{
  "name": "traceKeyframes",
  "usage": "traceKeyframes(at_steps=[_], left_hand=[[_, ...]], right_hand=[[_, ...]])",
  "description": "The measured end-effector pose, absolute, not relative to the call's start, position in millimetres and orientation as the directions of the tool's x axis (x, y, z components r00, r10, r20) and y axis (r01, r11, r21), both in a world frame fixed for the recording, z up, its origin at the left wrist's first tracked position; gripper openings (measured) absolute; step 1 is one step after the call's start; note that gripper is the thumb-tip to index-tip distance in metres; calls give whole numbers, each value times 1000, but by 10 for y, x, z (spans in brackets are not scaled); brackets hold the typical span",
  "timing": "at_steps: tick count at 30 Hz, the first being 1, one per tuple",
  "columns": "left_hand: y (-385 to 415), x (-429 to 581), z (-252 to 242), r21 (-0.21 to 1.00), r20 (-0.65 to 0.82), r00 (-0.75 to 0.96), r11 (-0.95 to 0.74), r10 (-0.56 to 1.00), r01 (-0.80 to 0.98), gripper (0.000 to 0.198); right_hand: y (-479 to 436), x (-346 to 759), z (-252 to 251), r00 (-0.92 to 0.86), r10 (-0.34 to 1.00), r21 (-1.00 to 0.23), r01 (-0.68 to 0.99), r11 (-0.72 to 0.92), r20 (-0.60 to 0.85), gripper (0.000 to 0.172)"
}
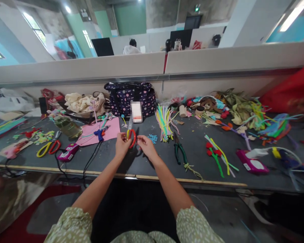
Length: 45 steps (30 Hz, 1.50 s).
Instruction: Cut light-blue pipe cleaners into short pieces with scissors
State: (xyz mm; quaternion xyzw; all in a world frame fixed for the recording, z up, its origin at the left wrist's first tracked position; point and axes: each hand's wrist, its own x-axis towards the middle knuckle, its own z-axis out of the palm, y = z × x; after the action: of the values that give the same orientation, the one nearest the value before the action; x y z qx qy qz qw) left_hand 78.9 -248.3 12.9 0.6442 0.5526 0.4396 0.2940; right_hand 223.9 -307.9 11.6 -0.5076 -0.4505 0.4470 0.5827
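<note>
A pair of scissors (133, 137) with one red and one yellow handle loop stands between my hands, its blades pointing away from me. My left hand (123, 145) is closed, with its fingertips on the handles. Just right of the red loop, my right hand (148, 147) has its fingers pinched together; whatever they hold is too small to make out. Beyond it lies a small heap of blue cut pieces (152, 138). Bundled pastel pipe cleaners (164, 123) lie farther back on the right. Dark green-handled pliers (179, 152) rest nearer to me.
A dark patterned bag (131, 98) stands behind a pale blurred card (136, 112). Leftward are pink paper (111, 130), a blue glue gun (99, 135), a jar (68, 126) and a magenta box (69, 152) with cables. Red flowers (214, 150) and another magenta box (252, 162) lie right.
</note>
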Motion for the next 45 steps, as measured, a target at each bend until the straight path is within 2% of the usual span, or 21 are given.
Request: traceKeyframes(at_steps=[2,5,8,11,13,17,20,24,26,29,31,35,45], left_hand=[[-2606,1084,174,932,240,67,-250,968,264,37],[-2738,1412,221,960,251,131,-264,959,91,37],[-2779,1538,210,961,253,203,-269,946,58,35],[-2754,1516,215,935,270,339,-329,901,130,35],[-2707,1465,273,912,259,498,-379,828,155,39],[-2498,1354,487,896,234,654,-421,719,142,48],[-2250,1273,555,865,271,575,-457,772,206,24],[-1977,1182,374,822,286,475,-468,832,325,13],[-1919,1152,245,752,311,496,-529,811,394,13],[-1906,1129,130,632,331,593,-639,734,439,12],[-1904,1122,106,596,306,653,-674,693,436,11],[-1864,1113,59,542,237,713,-699,660,467,10],[-1886,1159,1,479,148,723,-688,675,545,8]], right_hand=[[-3020,2381,184,179,981,-992,-85,89,73,30],[-3017,2603,259,152,984,-986,-130,109,88,31],[-3026,2743,288,137,983,-970,-190,151,126,38],[-2973,2794,276,183,981,-972,-213,101,62,52],[-2916,2816,252,231,973,-964,-257,70,9,60],[-2851,2874,195,298,954,-935,-345,88,-19,47],[-2869,2889,175,301,954,-892,-434,125,-13,42],[-2918,2892,204,308,945,-828,-497,259,110,52],[-2944,2918,245,309,939,-831,-476,288,148,51],[-2986,2990,326,299,946,-856,-449,255,125,33],[-3009,3039,370,281,955,-864,-452,220,96,23],[-3035,3097,382,266,962,-866,-466,181,58,22],[-3080,3067,359,158,987,-849,-519,97,17,24]])
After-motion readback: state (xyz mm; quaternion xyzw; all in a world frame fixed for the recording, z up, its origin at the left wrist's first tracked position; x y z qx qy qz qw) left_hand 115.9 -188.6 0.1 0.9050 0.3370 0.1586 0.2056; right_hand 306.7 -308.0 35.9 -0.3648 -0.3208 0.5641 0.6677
